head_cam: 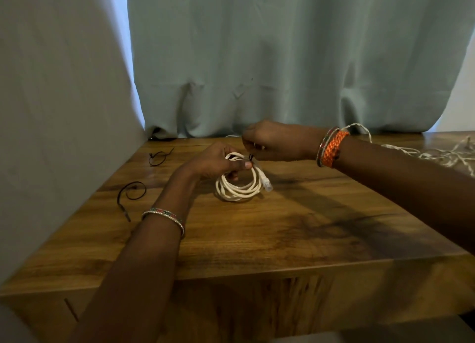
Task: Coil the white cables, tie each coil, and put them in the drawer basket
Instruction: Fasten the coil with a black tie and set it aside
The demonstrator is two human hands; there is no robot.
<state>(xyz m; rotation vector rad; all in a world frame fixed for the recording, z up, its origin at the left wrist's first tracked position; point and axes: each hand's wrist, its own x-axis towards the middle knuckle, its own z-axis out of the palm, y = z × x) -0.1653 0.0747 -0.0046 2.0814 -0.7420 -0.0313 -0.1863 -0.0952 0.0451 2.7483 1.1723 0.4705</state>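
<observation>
A coiled white cable (239,188) with a clear plug at its right side stands tilted on the wooden table (282,227). My left hand (216,161) grips the top of the coil, thumb across the strands. My right hand (267,139) pinches a thin black tie (250,158) at the coil's top, just right of my left thumb. Another white cable (424,155) lies loose and tangled at the table's far right. The drawer basket is not in view.
Two spare black ties lie on the table's left: one (158,157) near the back, one (129,196) nearer me. A pale blue curtain (282,59) hangs behind the table. A grey wall (51,111) borders the left. A drawer front (72,314) shows below the table edge.
</observation>
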